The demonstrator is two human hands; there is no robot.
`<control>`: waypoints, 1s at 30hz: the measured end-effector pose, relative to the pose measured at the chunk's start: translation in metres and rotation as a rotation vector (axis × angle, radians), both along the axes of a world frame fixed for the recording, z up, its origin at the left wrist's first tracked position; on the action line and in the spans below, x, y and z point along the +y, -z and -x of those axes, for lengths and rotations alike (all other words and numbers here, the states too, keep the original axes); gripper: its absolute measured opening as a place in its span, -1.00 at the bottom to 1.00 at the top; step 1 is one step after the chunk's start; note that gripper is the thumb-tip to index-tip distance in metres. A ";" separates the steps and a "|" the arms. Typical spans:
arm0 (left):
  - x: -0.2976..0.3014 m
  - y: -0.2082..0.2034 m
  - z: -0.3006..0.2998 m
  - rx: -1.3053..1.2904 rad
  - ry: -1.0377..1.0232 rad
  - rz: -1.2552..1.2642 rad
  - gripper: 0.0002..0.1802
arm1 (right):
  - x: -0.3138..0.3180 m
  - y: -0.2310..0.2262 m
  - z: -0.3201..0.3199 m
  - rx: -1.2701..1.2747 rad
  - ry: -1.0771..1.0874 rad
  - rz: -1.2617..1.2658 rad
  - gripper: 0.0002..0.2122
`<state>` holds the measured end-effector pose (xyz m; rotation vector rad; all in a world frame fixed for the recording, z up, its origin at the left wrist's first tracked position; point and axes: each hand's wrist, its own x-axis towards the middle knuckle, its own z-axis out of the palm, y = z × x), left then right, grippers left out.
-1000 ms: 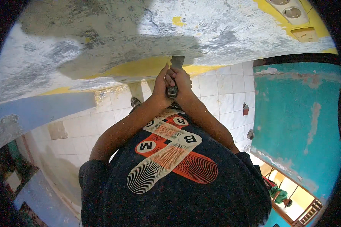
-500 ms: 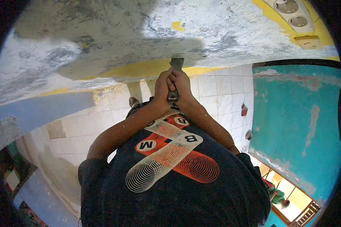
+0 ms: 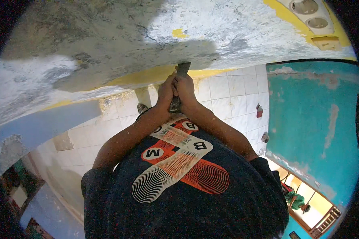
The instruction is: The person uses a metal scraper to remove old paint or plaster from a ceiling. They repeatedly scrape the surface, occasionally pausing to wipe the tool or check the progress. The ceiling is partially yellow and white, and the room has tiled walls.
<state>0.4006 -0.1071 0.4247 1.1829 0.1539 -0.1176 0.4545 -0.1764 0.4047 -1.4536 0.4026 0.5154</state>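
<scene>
My left hand (image 3: 165,91) and my right hand (image 3: 185,89) are wrapped together around the handle of a dark scraper (image 3: 183,68) in front of my chest. Its flat blade points away from me, its tip against or very close to the wall (image 3: 223,38); I cannot tell whether they touch. The wall surface there is patchy grey and white. A strip of yellow paint (image 3: 141,75) runs along it beside the blade, with a small yellow patch (image 3: 180,33) farther up. Fingers cover most of the handle, though its butt end shows below them.
White floor tiles (image 3: 237,85) lie beneath my arms. A white socket panel (image 3: 313,15) is set in the wall at the upper right. A small red container (image 3: 259,111) stands near the worn teal wall (image 3: 303,115). Another person (image 3: 297,202) is visible through an opening at the lower right.
Both hands have shifted slightly left with the scraper, which now leans with its butt end farther left. The view has moved a little, and the person beyond the opening appears in a slightly different pose.
</scene>
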 end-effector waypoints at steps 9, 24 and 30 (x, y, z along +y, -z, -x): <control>0.006 0.030 -0.002 0.550 -0.035 0.846 -0.54 | -0.003 0.002 0.009 0.233 -0.019 -0.392 -0.87; -0.007 -0.001 0.037 0.704 0.068 0.535 -0.55 | -0.027 0.011 0.007 -0.158 -0.098 -0.022 -0.85; -0.002 -0.022 0.040 0.629 0.092 0.456 -0.55 | -0.028 0.015 0.003 -0.133 0.103 -0.172 -0.86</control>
